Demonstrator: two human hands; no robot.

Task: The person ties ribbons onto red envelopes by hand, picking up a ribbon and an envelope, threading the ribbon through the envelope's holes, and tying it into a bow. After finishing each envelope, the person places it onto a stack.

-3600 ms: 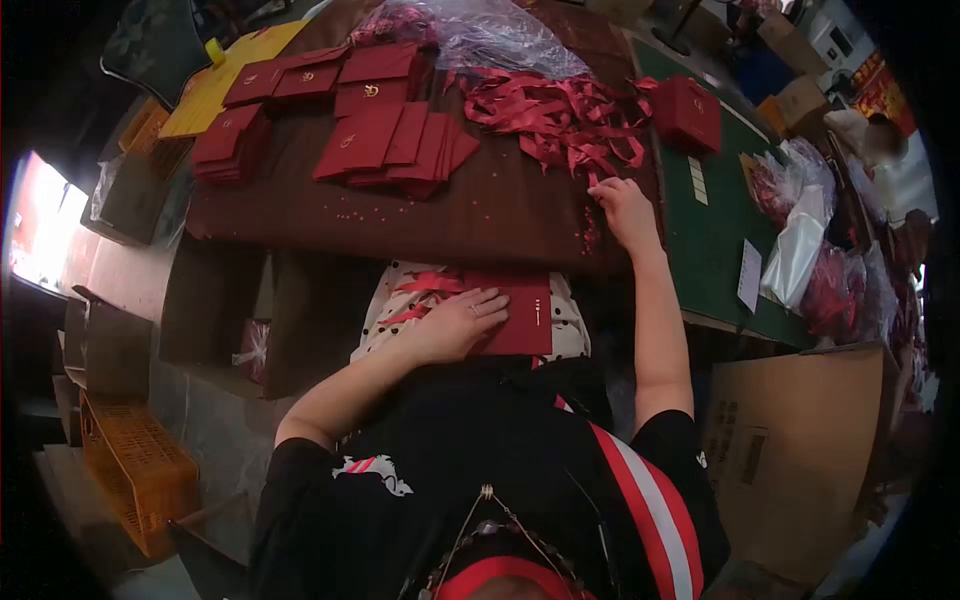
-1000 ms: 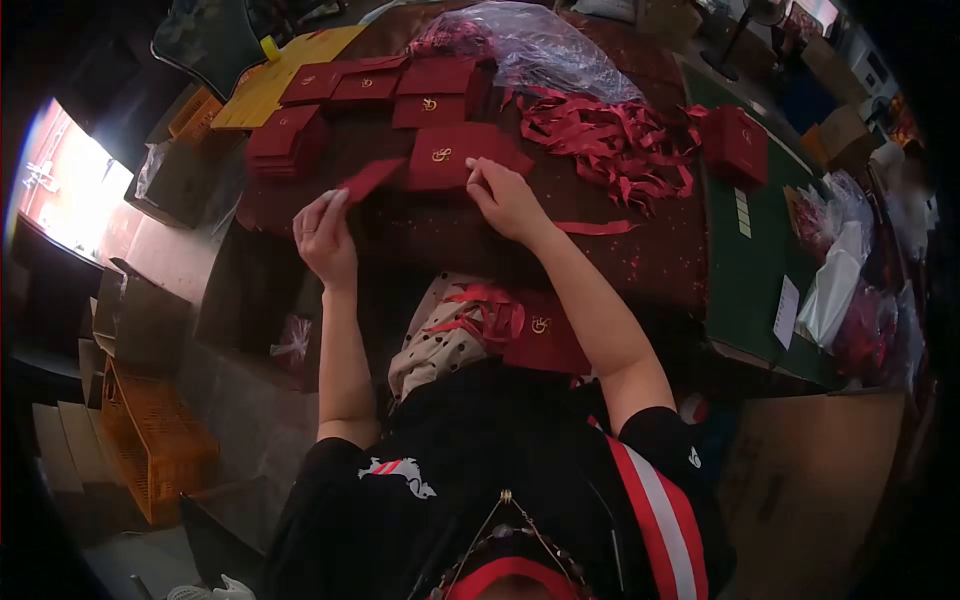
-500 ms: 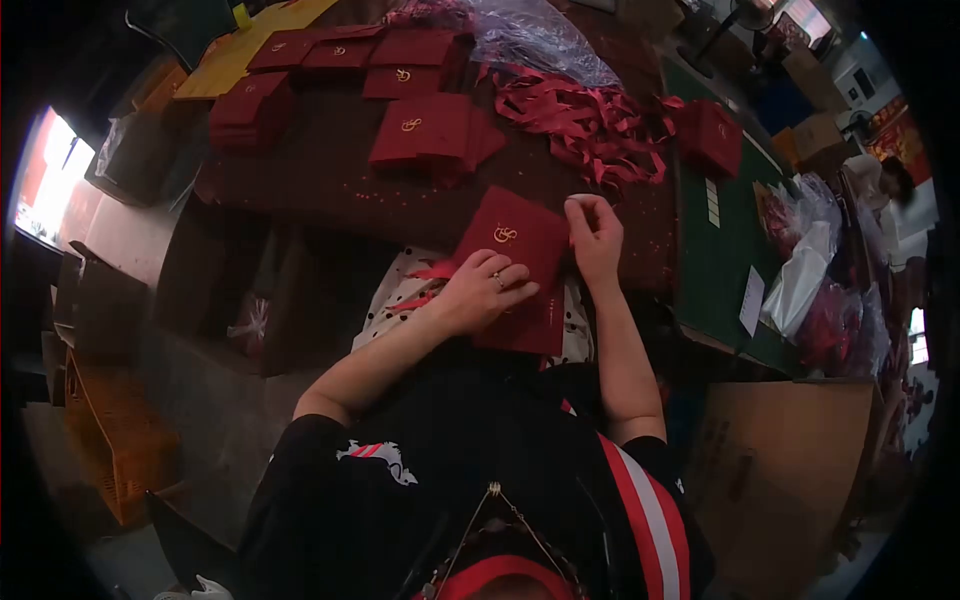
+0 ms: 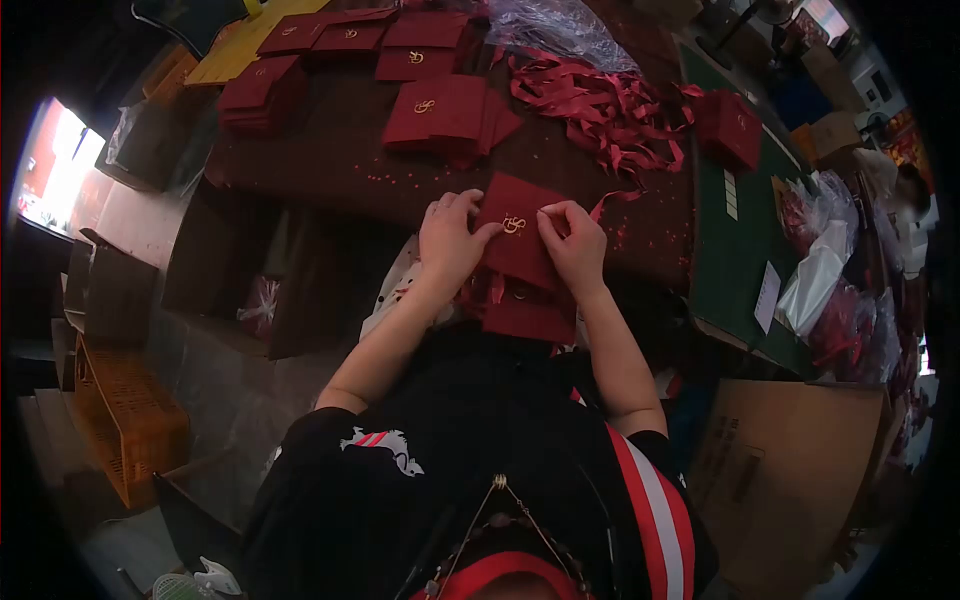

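Observation:
A flat dark red card or bag with a gold emblem (image 4: 520, 255) is tilted up in front of me, above my lap. My left hand (image 4: 450, 240) grips its left edge, with the thumb on the front and the fingers around the far side. At the right edge, my right hand (image 4: 575, 245) pinches thumb and forefinger together beside the emblem. A loose red ribbon (image 4: 612, 197) trails out behind that hand; whether the fingers also hold it is hidden. Below lies another dark red piece (image 4: 525, 318) on my lap, with red ribbon next to it.
Stacks of similar red pieces (image 4: 432, 110) stand across the brown table (image 4: 330, 160). A tangle of red ribbons (image 4: 605, 105) lies beside clear plastic wrap (image 4: 570, 35). To the right is a green surface (image 4: 735, 270) with a red stack (image 4: 728, 130); a cardboard box (image 4: 790, 470) stands below.
My left hand has moved up from the front of the card to its left edge. The card has risen and tilted, uncovering the piece below. My right hand has moved in against the card.

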